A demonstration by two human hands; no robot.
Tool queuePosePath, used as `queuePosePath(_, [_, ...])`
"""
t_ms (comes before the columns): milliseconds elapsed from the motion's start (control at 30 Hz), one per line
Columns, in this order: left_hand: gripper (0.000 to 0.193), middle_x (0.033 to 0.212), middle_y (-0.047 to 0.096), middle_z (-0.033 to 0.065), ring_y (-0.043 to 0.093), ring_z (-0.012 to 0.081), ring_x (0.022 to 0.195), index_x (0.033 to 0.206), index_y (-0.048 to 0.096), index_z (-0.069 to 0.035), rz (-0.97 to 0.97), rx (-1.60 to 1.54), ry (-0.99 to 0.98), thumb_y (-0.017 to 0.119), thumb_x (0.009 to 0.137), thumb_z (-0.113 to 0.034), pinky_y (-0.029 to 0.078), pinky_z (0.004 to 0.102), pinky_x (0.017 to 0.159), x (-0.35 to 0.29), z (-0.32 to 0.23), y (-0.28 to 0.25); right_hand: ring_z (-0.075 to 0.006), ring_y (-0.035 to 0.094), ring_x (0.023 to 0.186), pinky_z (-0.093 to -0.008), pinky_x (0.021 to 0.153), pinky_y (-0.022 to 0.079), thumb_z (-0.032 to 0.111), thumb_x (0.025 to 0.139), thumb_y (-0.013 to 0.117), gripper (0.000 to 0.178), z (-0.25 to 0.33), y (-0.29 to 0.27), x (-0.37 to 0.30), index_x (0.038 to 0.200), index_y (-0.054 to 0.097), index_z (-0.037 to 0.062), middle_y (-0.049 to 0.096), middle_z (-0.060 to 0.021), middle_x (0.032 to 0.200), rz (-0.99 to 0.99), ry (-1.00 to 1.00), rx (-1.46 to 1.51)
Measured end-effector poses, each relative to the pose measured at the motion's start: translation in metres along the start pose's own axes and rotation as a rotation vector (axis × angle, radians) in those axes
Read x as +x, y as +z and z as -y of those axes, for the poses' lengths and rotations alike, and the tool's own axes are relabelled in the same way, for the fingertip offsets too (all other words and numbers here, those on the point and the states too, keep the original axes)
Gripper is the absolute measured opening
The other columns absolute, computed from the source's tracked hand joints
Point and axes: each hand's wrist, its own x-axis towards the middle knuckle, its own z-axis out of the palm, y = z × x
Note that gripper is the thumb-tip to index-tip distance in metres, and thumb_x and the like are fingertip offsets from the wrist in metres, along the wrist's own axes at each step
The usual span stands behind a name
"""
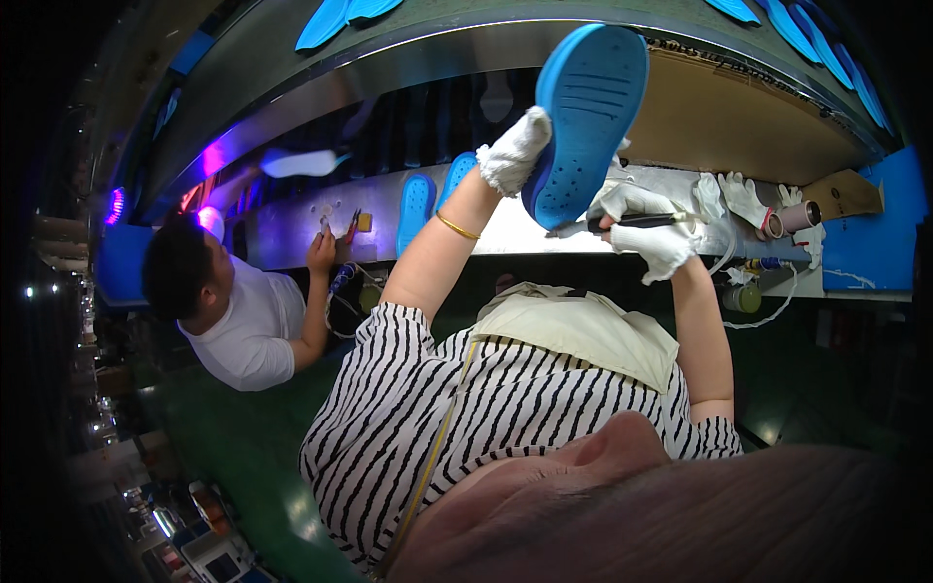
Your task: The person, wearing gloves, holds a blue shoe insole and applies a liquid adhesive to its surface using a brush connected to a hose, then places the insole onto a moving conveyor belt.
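A blue shoe (593, 92) is raised over the workbench, its surface showing grooves and small round holes. My left hand (518, 151), in a white knitted glove, is closed on its left edge, and the fingers are partly hidden behind it. By the shoe's lower right edge, my right hand (653, 238), also gloved in white, grips a slim black-handled tool (646, 221). The tool's thin tip points left, towards the shoe's lower end; its exact kind is unclear. Two more blue shoes, a near one (416, 209) and a farther one (457, 175), lie on the bench left of my left forearm.
White gloves (743, 199), rolls (801, 216) and cardboard (844, 197) occupy the bench's right end, above a blue panel (865, 260). Beyond runs a metal-edged conveyor (428, 73) carrying blue pieces. At left, a co-worker (243, 321) works beside a yellow block (365, 222). A hose (768, 319) hangs at right.
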Motion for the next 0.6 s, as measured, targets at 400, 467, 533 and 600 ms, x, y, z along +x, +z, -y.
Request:
queuePosePath(400, [0.089, 0.116, 0.064, 0.0177, 0.067, 0.0244, 0.096, 0.140, 0.048, -0.001, -0.261, 0.324, -0.432, 0.055, 0.086, -0.072, 0.058, 0.0380, 0.082, 0.018, 0.005, -0.009, -0.0139, 0.061, 0.083, -0.0303, 0.078, 0.051, -0.001, 0.073, 0.064, 0.015, -0.004, 0.005, 0.006, 0.087, 0.061, 0.0039, 0.065, -0.0054, 0.090, 0.044, -0.352, -0.193])
queuePosePath(467, [0.090, 0.117, 0.063, 0.0185, 0.066, 0.0245, 0.099, 0.141, 0.047, -0.001, -0.265, 0.349, -0.473, 0.055, 0.087, -0.072, 0.056, 0.0376, 0.085, 0.020, 0.004, -0.009, -0.0124, 0.061, 0.085, -0.0297, 0.078, 0.051, -0.003, 0.073, 0.064, 0.015, -0.001, 0.002, 0.007, 0.086, 0.059, 0.0036, 0.063, -0.0049, 0.089, 0.029, -0.293, -0.059])
queuePosePath(533, [0.090, 0.131, 0.057, 0.0214, 0.062, 0.0295, 0.112, 0.148, 0.041, -0.008, -0.222, 0.361, -0.513, 0.053, 0.087, -0.073, 0.054, 0.0407, 0.092, 0.021, 0.002, -0.008, -0.0120, 0.061, 0.086, -0.0286, 0.079, 0.051, -0.003, 0.073, 0.065, 0.016, 0.000, 0.000, 0.007, 0.087, 0.060, 0.0038, 0.063, -0.0038, 0.090, -0.051, -0.280, -0.007])
queuePosePath(600, [0.091, 0.132, 0.056, 0.0224, 0.061, 0.0302, 0.114, 0.149, 0.040, -0.008, -0.213, 0.361, -0.553, 0.053, 0.087, -0.073, 0.053, 0.0404, 0.094, 0.021, -0.001, -0.007, -0.0123, 0.062, 0.087, -0.0275, 0.079, 0.051, -0.002, 0.074, 0.065, 0.015, -0.001, -0.001, 0.008, 0.087, 0.061, 0.0048, 0.062, -0.0027, 0.092, -0.088, -0.219, -0.150])
